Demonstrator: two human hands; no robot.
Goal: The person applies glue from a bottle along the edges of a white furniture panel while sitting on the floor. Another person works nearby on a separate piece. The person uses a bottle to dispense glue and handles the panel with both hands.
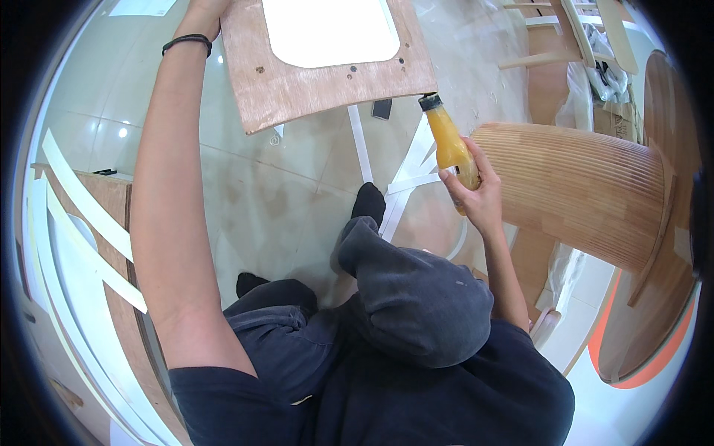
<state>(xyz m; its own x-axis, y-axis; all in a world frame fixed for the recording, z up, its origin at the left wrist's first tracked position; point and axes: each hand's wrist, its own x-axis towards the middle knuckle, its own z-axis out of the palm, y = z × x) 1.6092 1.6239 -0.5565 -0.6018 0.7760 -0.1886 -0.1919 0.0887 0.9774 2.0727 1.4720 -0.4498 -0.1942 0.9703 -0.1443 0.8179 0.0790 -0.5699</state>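
My right hand (pixel 480 189) is wrapped around a clear bottle of yellow-orange liquid (pixel 448 141). The bottle tilts up and to the left, and its dark tip meets or nearly meets the lower right corner of a curved wooden panel (pixel 312 93). This panel has several dark holes and a large white rounded area (pixel 331 30) in its middle. At the panel's upper left edge is my left hand (pixel 205 9), which seems to hold it up. The frame's top and the panel hide the fingers of that hand.
A ribbed wooden piece (pixel 573 186) with a dark oval board (pixel 632 312) stands at the right. White strips (pixel 405 186) lie on the tiled floor by my foot. More white strips (pixel 89 201) and boards lean at the left. Wooden chair-like frames (pixel 576 33) stand at the upper right.
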